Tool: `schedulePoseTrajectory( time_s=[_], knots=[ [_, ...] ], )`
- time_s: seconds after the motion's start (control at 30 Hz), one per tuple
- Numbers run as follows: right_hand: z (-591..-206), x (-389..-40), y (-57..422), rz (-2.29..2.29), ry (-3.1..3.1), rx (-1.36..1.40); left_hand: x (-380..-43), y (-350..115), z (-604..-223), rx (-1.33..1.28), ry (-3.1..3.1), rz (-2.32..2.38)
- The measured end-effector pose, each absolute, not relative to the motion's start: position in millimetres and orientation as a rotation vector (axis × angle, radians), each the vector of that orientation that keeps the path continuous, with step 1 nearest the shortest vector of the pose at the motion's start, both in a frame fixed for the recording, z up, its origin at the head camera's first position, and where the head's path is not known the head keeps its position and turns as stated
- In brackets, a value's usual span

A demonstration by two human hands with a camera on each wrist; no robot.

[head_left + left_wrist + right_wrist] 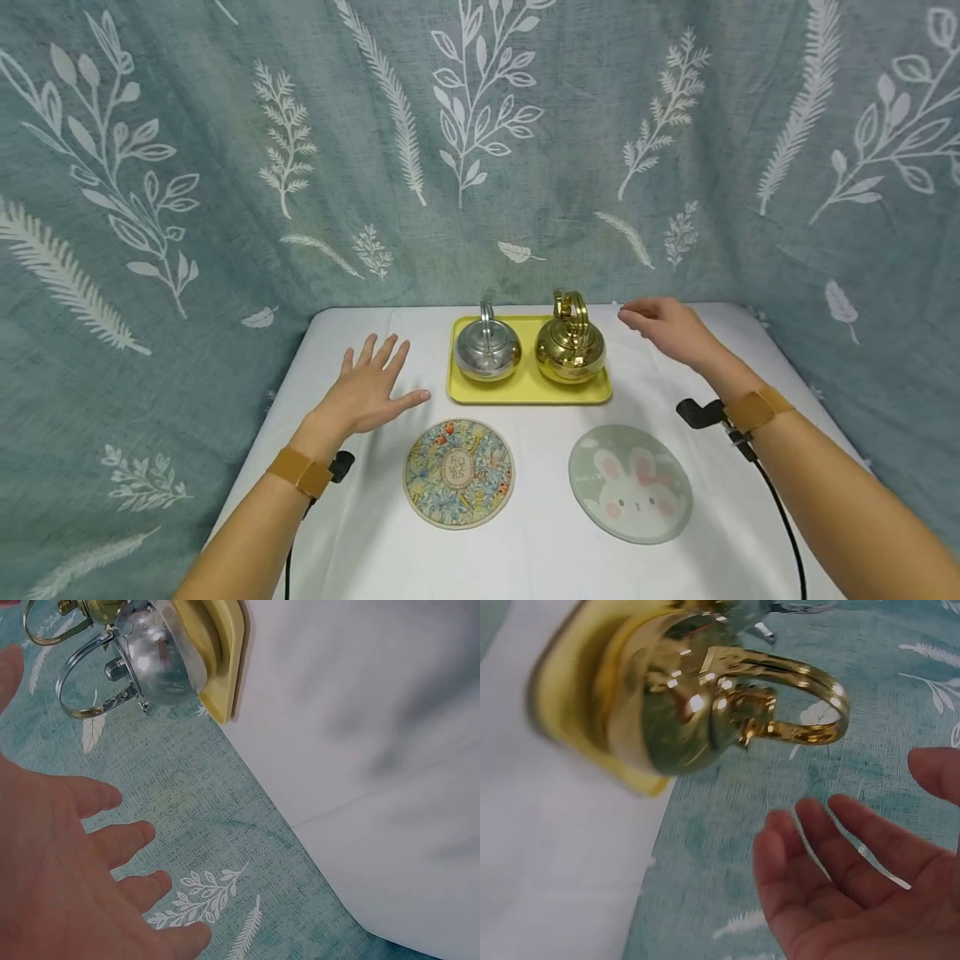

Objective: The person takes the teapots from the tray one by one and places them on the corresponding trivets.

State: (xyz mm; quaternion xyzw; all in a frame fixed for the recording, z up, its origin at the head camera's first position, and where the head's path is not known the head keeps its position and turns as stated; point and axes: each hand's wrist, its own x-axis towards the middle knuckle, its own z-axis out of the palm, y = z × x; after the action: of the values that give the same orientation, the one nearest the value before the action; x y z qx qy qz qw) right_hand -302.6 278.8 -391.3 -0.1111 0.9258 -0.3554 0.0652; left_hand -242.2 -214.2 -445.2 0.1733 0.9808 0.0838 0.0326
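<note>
A silver kettle and a gold kettle stand side by side on a yellow tray at the back of the table, both handles upright. My left hand hovers left of the tray with fingers spread, touching nothing; the silver kettle shows beyond it in the left wrist view. To the right of the gold kettle, my right hand is in the air with fingers loosely bent and holding nothing. In the right wrist view the gold kettle is apart from the fingers.
In front of the tray lie two round mats: a colourful patterned mat on the left and a green rabbit mat on the right. A white cloth covers the table. A leaf-patterned teal curtain hangs behind and at the sides.
</note>
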Motion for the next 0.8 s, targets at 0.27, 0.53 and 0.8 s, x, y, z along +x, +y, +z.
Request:
schedulePoseTrajectory(
  time_s=[0.27, 0.53, 0.8],
  knots=[
    [-393, -328, 251, -1.444, 2.512, -0.207, -241, -216, -450, 0.527, 3.011, 0.271],
    [-407, -343, 227, -1.545, 2.426, -0.047, -240, -220, -458, 0.526, 2.986, 0.298],
    [-413, -350, 224, -1.608, 2.394, 0.020, -256, -213, -482, 0.399, 2.873, 0.862]
  ],
)
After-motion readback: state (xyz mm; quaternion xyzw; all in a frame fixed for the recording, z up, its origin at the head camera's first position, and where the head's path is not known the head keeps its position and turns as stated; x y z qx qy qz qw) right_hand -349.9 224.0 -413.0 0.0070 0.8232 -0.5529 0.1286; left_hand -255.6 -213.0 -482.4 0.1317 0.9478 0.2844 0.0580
